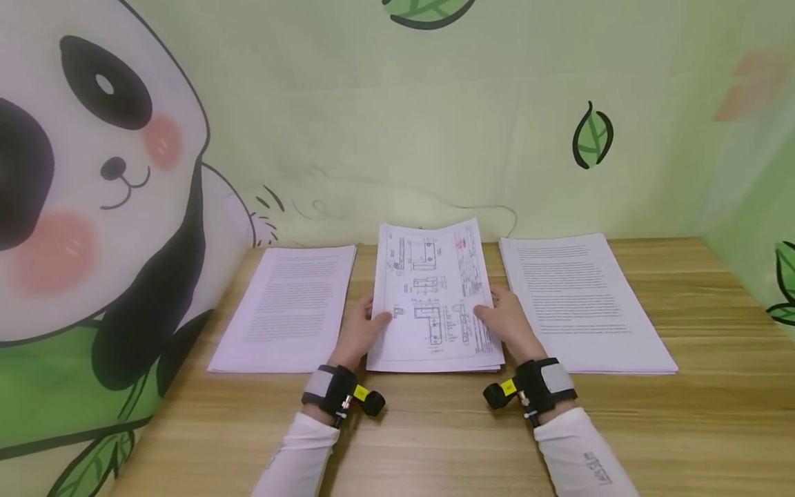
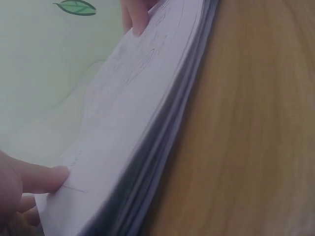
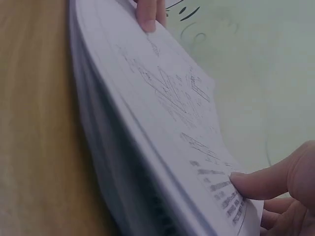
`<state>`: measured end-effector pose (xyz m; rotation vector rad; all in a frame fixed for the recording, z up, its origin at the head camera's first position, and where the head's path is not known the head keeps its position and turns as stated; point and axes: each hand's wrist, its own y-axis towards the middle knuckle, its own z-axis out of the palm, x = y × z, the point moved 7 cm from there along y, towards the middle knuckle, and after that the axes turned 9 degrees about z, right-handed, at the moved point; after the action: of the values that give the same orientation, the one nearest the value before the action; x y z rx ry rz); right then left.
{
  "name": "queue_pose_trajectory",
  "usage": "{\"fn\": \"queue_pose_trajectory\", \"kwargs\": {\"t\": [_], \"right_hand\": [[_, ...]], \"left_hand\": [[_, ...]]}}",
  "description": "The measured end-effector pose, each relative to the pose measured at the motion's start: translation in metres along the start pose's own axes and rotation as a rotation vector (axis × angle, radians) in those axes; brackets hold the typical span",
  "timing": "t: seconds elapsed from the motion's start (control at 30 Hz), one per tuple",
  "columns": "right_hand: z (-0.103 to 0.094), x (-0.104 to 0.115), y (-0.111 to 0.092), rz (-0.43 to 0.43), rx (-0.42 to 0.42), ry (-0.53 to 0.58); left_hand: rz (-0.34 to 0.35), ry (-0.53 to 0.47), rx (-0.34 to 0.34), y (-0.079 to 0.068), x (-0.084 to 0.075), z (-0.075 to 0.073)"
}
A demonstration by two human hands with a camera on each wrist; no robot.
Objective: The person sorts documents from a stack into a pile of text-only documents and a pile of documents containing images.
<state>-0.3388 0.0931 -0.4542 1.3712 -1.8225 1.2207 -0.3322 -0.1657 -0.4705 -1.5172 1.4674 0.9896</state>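
Observation:
Between both hands is a stack of paper sheets (image 1: pixel 428 331), its top sheet printed with technical drawings of L-shaped parts. My left hand (image 1: pixel 361 330) grips the stack's left edge, thumb on top and fingers underneath. On the right edge my right hand (image 1: pixel 511 321) holds it the same way, its thumb (image 3: pixel 258 179) pressing beside a printed text block. The sheets bow a little, and in the left wrist view gaps show between layers along the near edge (image 2: pixel 162 132). Both wrists wear black straps with small cameras.
A stack of text-printed pages (image 1: pixel 288 310) lies on the wooden table (image 1: pixel 435 442) to the left. Another text-printed stack (image 1: pixel 577 304) lies to the right. Behind the table hangs a green backdrop (image 1: pixel 385 138) with a panda and leaves.

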Motion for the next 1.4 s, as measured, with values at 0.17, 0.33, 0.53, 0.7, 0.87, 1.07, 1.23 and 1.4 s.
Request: {"fn": "queue_pose_trajectory", "kwargs": {"t": [0.17, 0.33, 0.53, 0.7, 0.87, 1.07, 1.23, 1.4], "right_hand": [[0.001, 0.000, 0.002, -0.040, -0.036, -0.025], [0.000, -0.001, 0.003, -0.052, -0.086, -0.071], [0.000, -0.002, 0.001, -0.031, -0.081, -0.109], [-0.001, 0.003, -0.004, -0.039, -0.079, -0.182], [0.002, 0.009, -0.008, -0.077, -0.106, -0.332], [0.011, 0.015, -0.015, -0.118, -0.094, -0.479], [0.015, 0.016, -0.016, -0.120, -0.080, -0.518], [0.014, 0.016, -0.017, -0.124, -0.060, -0.507]], "left_hand": [[0.011, 0.044, -0.041, 0.002, 0.000, -0.005], [-0.001, 0.115, -0.100, 0.003, -0.001, -0.012], [-0.018, 0.115, -0.121, 0.002, 0.001, -0.019], [-0.032, 0.076, -0.116, 0.001, -0.001, -0.024], [-0.039, 0.065, -0.101, 0.000, -0.002, -0.025], [-0.043, 0.103, -0.037, -0.002, -0.004, -0.022], [-0.032, 0.175, 0.049, -0.003, -0.008, -0.017], [-0.018, 0.171, 0.069, -0.004, -0.010, -0.017]]}}
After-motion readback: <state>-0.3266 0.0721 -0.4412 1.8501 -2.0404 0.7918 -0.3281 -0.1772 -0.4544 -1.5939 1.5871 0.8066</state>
